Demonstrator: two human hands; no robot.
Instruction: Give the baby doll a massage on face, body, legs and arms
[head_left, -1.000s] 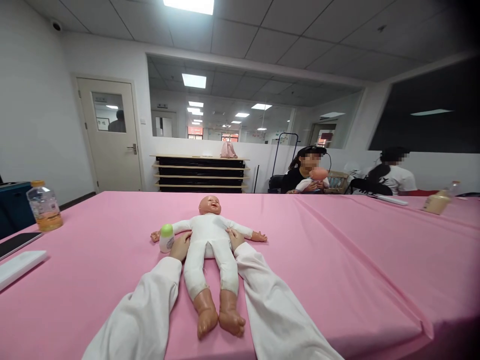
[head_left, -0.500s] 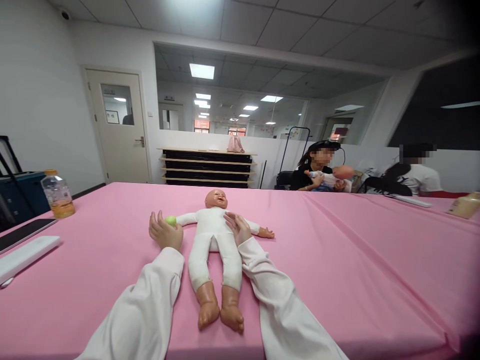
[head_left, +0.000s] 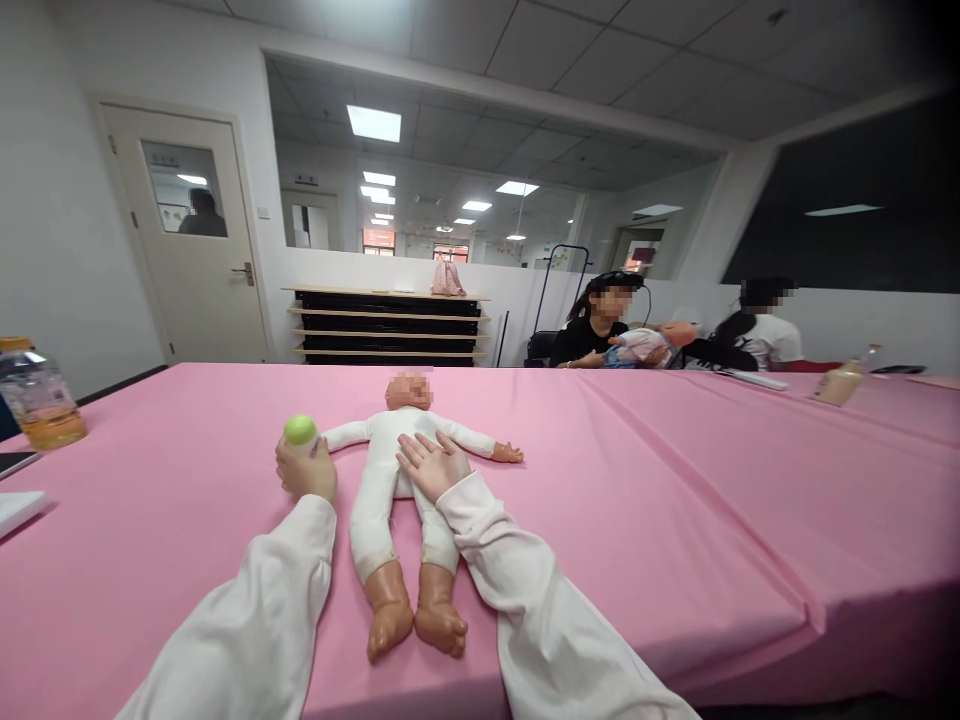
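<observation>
A baby doll (head_left: 387, 445) in a white cloth suit lies on its back, its head away from me and its brown feet towards me. Beside its outstretched arm, my left hand (head_left: 309, 477) is wrapped round a small bottle (head_left: 301, 431) with a light green cap. The cap points up, and my fingers hide most of the pale body. My right hand (head_left: 435, 466) is spread flat over the doll's belly, fingers apart and holding nothing; whether it presses on the cloth I cannot tell.
A pink cloth (head_left: 600, 520) covers the table. At the left edge stand a drink bottle (head_left: 49, 405) and a white flat object (head_left: 19, 512). A beige bottle (head_left: 838, 382) is far right. Beyond the table, a person (head_left: 592, 335) holds another doll (head_left: 645, 347); another person (head_left: 776, 335) sits farther right.
My left hand has closed round the green-capped bottle and raised it into clearer view. My right hand has shifted over the doll's belly with its fingers spread. The view has swung right.
</observation>
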